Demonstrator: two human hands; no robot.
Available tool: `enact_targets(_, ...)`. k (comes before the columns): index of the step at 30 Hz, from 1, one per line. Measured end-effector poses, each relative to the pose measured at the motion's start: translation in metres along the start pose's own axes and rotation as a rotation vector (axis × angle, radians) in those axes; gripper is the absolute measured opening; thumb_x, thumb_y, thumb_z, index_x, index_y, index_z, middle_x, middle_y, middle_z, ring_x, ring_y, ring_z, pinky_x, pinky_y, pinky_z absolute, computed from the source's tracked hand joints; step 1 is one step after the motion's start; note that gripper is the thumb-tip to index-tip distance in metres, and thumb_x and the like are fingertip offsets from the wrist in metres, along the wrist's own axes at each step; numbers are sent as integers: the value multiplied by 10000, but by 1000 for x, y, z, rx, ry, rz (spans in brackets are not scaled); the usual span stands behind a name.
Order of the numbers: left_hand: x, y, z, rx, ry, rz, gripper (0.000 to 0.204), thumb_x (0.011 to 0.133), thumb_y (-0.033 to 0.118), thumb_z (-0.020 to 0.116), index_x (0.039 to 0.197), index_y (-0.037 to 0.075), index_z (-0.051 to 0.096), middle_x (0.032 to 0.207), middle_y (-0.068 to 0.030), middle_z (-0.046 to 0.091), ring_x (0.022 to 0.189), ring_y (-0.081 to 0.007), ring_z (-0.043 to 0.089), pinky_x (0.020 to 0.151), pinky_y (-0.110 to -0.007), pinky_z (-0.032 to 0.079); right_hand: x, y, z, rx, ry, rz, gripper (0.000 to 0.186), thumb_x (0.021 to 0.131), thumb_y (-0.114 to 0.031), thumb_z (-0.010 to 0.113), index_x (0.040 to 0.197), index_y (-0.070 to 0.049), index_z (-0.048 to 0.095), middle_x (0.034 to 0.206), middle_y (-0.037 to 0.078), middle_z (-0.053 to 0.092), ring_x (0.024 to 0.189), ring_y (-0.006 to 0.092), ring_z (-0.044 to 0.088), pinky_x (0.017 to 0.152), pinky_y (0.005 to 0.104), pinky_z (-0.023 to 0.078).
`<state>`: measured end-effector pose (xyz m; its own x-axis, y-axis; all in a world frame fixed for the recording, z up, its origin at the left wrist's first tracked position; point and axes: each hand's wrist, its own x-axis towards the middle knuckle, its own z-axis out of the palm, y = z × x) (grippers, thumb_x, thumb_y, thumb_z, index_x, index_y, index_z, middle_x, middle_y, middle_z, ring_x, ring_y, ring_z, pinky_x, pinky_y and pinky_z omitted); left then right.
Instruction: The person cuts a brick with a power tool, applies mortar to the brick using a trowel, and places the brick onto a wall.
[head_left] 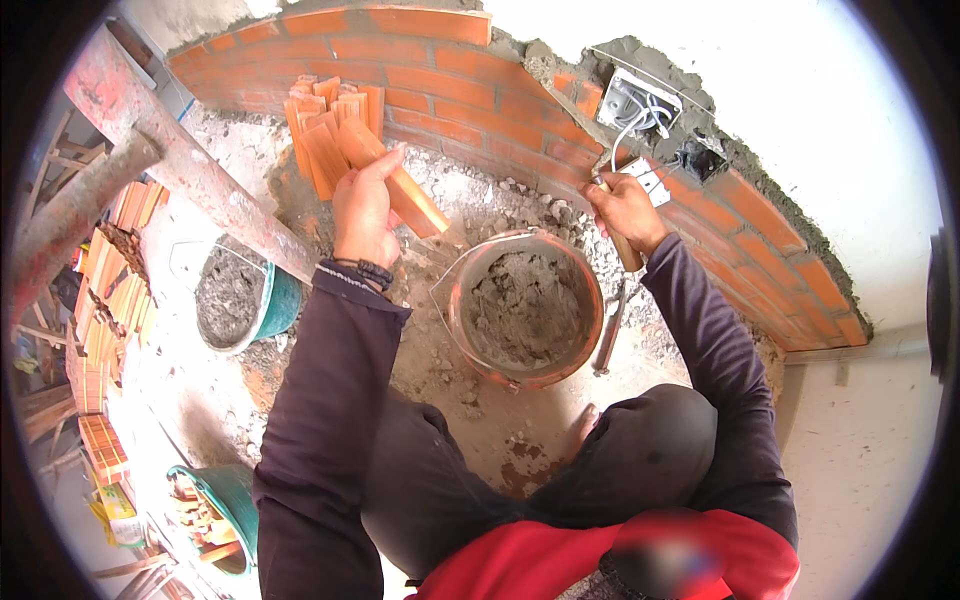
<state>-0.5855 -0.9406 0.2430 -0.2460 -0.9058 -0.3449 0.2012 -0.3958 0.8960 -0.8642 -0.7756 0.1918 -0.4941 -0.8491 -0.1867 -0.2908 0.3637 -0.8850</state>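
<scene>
White wall (850, 150) curves round the top and right side; plaster cut back to a rough grey edge, orange brickwork (450, 90) along its lower part. Dusty floor (480, 440), rubble along the wall base. Red-smeared pole (150, 130) slants across upper left, second one meeting it. Brick stacks (105, 280) at far left. Mortar bucket (590, 320) on the floor between the forearms, grey mix inside. Green bucket (285, 305) to its left also has grey mix; another lower left holds orange pieces. Loose tile pile (310, 165) against the brickwork. Open electrical box (640, 105) with white cable, upper right.

Both arms reach up from the lower edge. Left hand (368, 210) pinches a tile (415, 200) between thumb and fingers, tile angled down-right, just beside the pile, up-left of the mortar bucket. Right hand (630, 215) is curled round the wooden handle of a tool (627, 252), back of hand up, near the brickwork; metal neck points up. Can't make out its blade.
</scene>
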Motion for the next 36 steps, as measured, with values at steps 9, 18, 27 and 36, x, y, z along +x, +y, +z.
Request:
enact_targets(9, 1, 0, 1, -7, -25, -10, 364, 856, 268, 759, 1136, 95, 602, 1010, -15, 565, 911, -136, 525, 876, -305, 515, 14, 11, -7, 414, -99, 111, 278, 948, -273, 630, 808, -40, 577, 610, 23, 541, 449, 129, 518, 410, 286, 455)
enact_targets(18, 3, -4, 4, 7, -18, -25, 351, 860, 269, 755, 1126, 98, 602, 1008, -8, 566, 897, -132, 535, 860, -293, 504, 13, 21, -5, 627, -106, 93, 289, 974, -342, 615, 854, -81, 586, 633, 4, 563, 494, 107, 541, 442, 248, 460)
enact_targets(27, -2, 3, 0, -31, -59, -38, 377, 859, 148, 735, 1130, 20, 507, 1009, -91, 550, 890, -216, 626, 698, -434, 637, 1, 41, 10, 769, -78, 36, 298, 997, -348, 576, 890, -71, 591, 658, 22, 596, 482, 115, 554, 439, 257, 478)
enact_targets(36, 16, -12, -12, -92, -108, -17, 408, 818, 173, 785, 1122, 48, 544, 1021, -42, 587, 896, -167, 599, 728, -329, 533, -39, 60, 28, 930, -198, 41, 304, 1032, -360, 502, 942, -77, 569, 698, 21, 580, 528, 117, 559, 475, 264, 505)
